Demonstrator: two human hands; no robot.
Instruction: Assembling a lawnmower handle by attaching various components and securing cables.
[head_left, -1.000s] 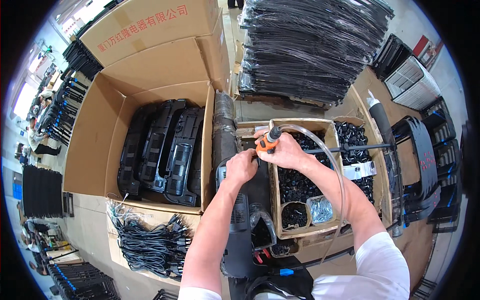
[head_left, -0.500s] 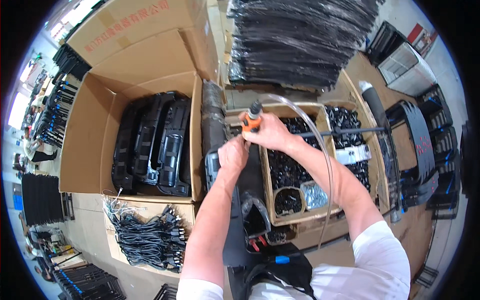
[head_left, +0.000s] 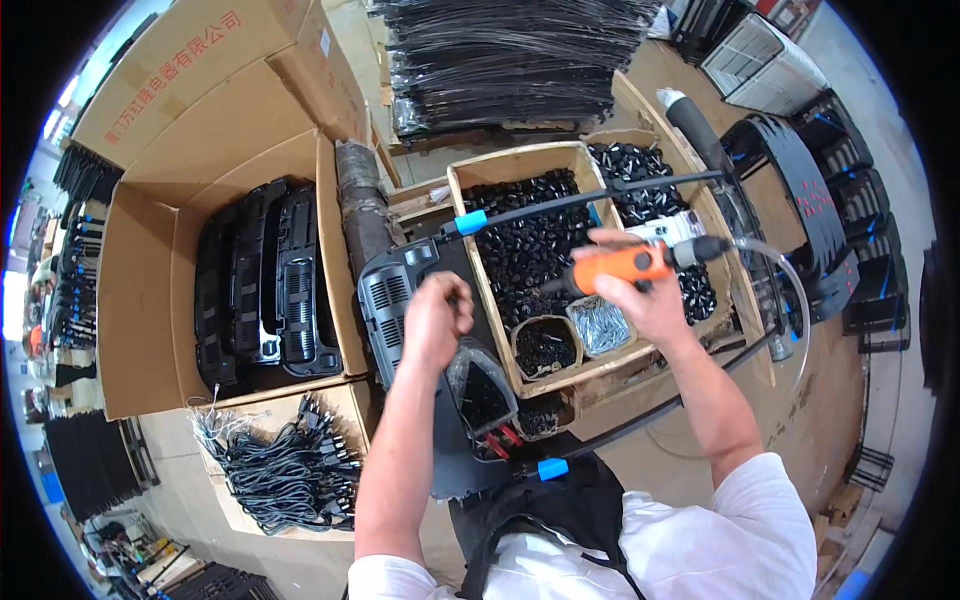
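Head view: right hand, fingers clamped round an orange pneumatic screwdriver with clear hose, held level above a wooden tray of black small parts. Left hand, grip curled shut, contents not discernible, rested on a black vented housing just beside the tray. Cardboard box of black housings stood left; cable bundles lay below it.

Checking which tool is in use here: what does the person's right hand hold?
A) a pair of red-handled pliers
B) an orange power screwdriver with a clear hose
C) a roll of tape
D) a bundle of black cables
B: the right hand grips the orange power screwdriver above the wooden tray of small black parts.
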